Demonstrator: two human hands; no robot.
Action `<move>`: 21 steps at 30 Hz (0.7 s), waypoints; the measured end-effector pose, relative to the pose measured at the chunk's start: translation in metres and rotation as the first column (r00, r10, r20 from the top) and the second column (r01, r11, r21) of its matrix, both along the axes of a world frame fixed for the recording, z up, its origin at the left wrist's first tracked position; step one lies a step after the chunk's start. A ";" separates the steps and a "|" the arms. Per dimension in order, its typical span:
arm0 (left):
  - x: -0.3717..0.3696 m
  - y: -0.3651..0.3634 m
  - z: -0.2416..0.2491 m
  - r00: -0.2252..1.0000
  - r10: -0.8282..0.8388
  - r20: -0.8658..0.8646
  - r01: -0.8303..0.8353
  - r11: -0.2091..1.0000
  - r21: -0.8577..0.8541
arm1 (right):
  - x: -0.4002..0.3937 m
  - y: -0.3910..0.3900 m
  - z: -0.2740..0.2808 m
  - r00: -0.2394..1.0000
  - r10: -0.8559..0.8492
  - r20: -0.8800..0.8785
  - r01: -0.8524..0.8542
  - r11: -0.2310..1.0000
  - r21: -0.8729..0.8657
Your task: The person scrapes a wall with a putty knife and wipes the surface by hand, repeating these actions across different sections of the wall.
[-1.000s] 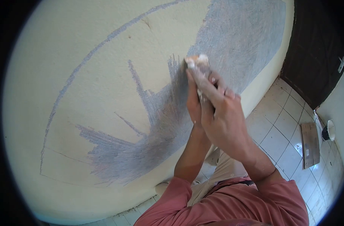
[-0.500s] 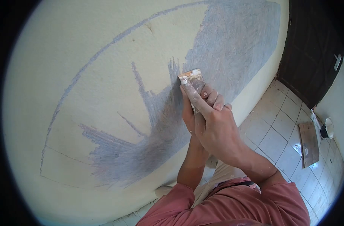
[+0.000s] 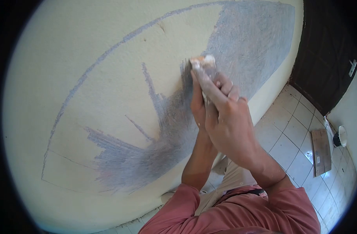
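My right hand is closed around a scraper, its index finger stretched along the tool toward the blade. White and orange-brown residue coats the blade end, which is against the wall or very near it. Under the right hand, my left hand is closed on the same scraper, most of its fingers hidden. Around the blade, the pale yellow wall meets a roughened grey-blue area. Whitish dust covers the fingers.
A curved grey-blue band outlines part of the wall. To the right are a dark door with a metal handle, a tiled floor, a brown board and a dark bucket with a pale inside.
Both hands and the scraper have moved up along the wall, beside the edge of the grey-blue area. The camera view has shifted slightly.
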State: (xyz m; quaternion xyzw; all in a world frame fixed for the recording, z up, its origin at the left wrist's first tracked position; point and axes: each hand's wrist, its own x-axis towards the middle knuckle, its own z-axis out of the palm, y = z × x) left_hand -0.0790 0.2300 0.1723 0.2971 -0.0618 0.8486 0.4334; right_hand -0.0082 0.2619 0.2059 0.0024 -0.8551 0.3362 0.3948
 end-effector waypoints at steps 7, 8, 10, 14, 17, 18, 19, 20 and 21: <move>-0.007 0.007 -0.011 0.999 0.008 -0.047 -0.006 0.999 0.053 | 0.000 0.000 -0.009 0.997 0.023 0.077 -0.018 0.998 -0.064; -0.009 0.007 -0.005 0.999 -0.034 -0.014 0.034 0.999 0.019 | 0.001 0.003 -0.005 0.995 0.043 0.086 -0.037 0.996 -0.075; 0.003 0.004 -0.024 0.998 0.039 -0.042 -0.036 0.997 0.071 | 0.005 0.003 -0.011 0.993 0.049 0.106 -0.042 0.997 -0.069; -0.012 0.008 -0.032 0.987 0.095 -0.129 -0.082 0.991 0.106 | -0.003 0.002 -0.017 0.998 -0.047 -0.037 0.050 0.995 0.090; -0.012 0.015 0.001 0.997 -0.042 -0.071 0.045 0.998 0.045 | -0.001 0.007 0.001 0.999 -0.041 0.016 0.040 0.998 0.039; -0.009 0.012 -0.008 0.997 0.045 -0.061 -0.045 0.999 0.001 | 0.002 0.007 0.006 0.998 -0.026 0.064 0.026 1.000 -0.012; -0.006 0.009 -0.024 0.990 0.131 -0.058 -0.133 0.990 -0.041 | 0.005 0.005 -0.002 0.997 0.002 0.083 0.001 0.999 -0.038; -0.006 0.008 -0.032 0.975 0.212 -0.065 -0.217 0.973 -0.075 | 0.007 0.004 -0.015 0.995 0.026 0.096 -0.020 0.998 -0.058; -0.003 0.008 -0.023 0.975 0.219 -0.028 -0.221 0.966 -0.135 | 0.007 0.004 -0.020 0.993 0.047 0.104 -0.039 0.997 -0.074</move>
